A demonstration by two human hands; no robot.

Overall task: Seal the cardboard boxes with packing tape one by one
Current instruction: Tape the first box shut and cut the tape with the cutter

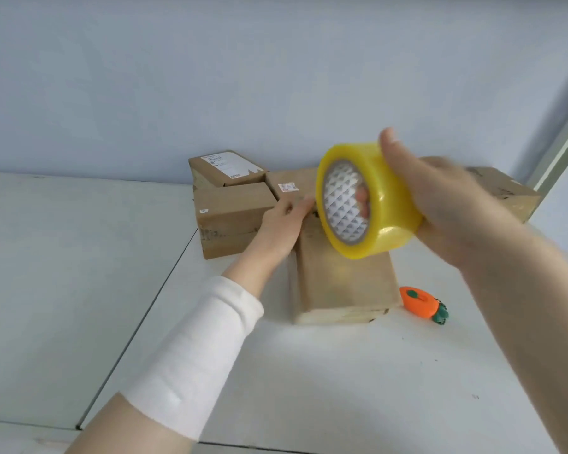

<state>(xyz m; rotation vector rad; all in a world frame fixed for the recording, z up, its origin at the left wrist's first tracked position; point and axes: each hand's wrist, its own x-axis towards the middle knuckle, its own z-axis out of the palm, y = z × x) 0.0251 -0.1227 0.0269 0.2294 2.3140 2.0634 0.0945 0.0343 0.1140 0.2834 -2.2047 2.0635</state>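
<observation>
My right hand (450, 204) grips a fat roll of yellowish clear packing tape (368, 199), held in the air above the near cardboard box (345, 283); fingers show through its core. That box lies flat on the white table, its top glossy. My left hand (281, 224), fingers together, rests against the far left edge of this box, next to another box (233, 217). The roll hides the near box's far end.
More cardboard boxes stand behind: one with a white label (225, 167), one with a small sticker (287, 185), one at the far right (505, 191). An orange carrot-shaped cutter (422, 304) lies right of the near box. A seam (138, 329) splits the white table (341, 388).
</observation>
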